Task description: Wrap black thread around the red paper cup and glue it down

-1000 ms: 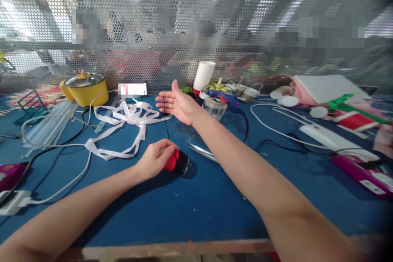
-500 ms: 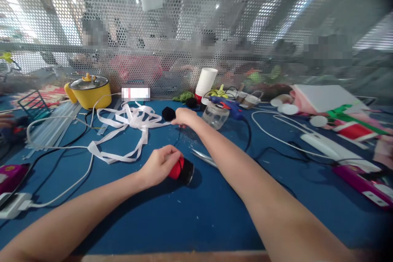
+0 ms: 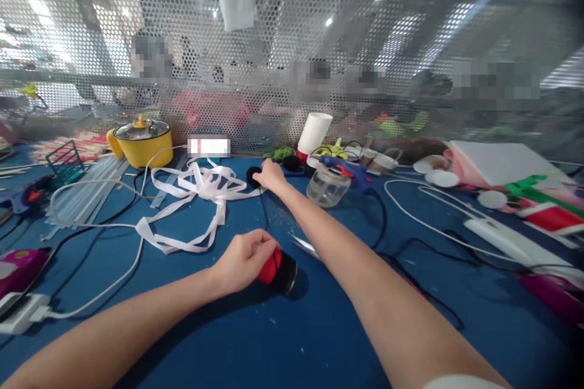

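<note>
My left hand (image 3: 244, 260) is closed over a red and black cup-shaped object (image 3: 279, 270) lying on its side on the blue table (image 3: 292, 340). My right arm stretches far forward, and my right hand (image 3: 270, 175) has its fingers closed on a small black ball (image 3: 252, 175) beside the white ribbon (image 3: 191, 194). A thin black thread (image 3: 264, 214) runs from that ball back toward my left hand. Scissors (image 3: 305, 247) lie partly hidden under my right forearm.
A clear jar (image 3: 326, 185), a blue glue gun (image 3: 344, 167) and a stack of white cups (image 3: 314, 132) stand right of my right hand. A yellow pot (image 3: 141, 143) sits at the back left. Cables, glue sticks and a perforated metal screen (image 3: 292, 61) surround the area.
My right hand, open with palm up a second ago, has turned down and closed on the black ball. My left hand has stayed on the red and black object.
</note>
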A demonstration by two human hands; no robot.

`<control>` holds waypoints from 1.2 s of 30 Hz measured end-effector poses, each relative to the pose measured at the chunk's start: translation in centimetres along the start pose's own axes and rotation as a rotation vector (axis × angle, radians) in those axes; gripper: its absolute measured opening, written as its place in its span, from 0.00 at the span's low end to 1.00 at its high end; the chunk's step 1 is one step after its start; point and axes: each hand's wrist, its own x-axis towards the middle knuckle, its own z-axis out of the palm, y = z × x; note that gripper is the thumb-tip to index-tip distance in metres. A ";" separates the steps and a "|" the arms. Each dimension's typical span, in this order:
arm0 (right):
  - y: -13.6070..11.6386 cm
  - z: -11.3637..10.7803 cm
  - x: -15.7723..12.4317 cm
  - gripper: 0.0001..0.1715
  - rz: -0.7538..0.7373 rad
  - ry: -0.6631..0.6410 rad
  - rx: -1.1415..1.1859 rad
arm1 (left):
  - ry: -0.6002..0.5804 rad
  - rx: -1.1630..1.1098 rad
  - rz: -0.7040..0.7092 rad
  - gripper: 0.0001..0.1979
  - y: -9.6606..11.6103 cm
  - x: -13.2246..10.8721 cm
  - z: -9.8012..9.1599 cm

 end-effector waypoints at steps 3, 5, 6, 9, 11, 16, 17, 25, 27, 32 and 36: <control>0.0 -0.4 0.6 0.18 0.001 0.073 0.058 | 0.006 -0.005 -0.018 0.15 0.0 0.1 0.0; -0.1 -0.9 0.1 0.18 -0.029 0.091 0.102 | 0.019 -0.028 -0.031 0.15 0.0 0.2 0.0; -0.1 -1.3 -0.5 0.18 -0.050 0.096 0.122 | 0.027 -0.042 -0.033 0.16 -0.1 0.3 0.0; 0.3 -3.5 -3.3 0.14 -0.111 0.129 0.172 | 0.042 -0.071 -0.035 0.16 -0.2 0.4 0.0; 1.3 -5.9 -5.4 0.10 -0.116 0.188 0.187 | 0.045 -0.090 -0.042 0.16 -0.3 0.4 -0.1; 6.3 -11.8 -8.6 0.11 0.115 0.427 0.183 | 0.091 -0.073 -0.026 0.15 -0.4 0.3 -0.4; 7.5 -12.5 -8.7 0.12 0.174 0.443 0.186 | 0.101 -0.065 -0.019 0.15 -0.4 0.3 -0.5; 12.2 -11.2 -8.1 0.19 0.446 0.092 0.616 | 0.124 0.062 0.052 0.14 -0.6 0.2 -1.0; 12.2 -10.8 -7.9 0.18 0.471 0.047 0.731 | 0.124 0.114 0.074 0.14 -0.4 0.0 -1.0; 11.8 -10.6 -8.3 0.14 0.434 0.137 0.906 | 0.126 0.243 0.116 0.13 0.2 -0.2 -1.2; 10.9 -11.0 -10.3 0.09 0.282 0.271 1.004 | 0.138 0.315 0.116 0.13 0.4 0.0 -1.4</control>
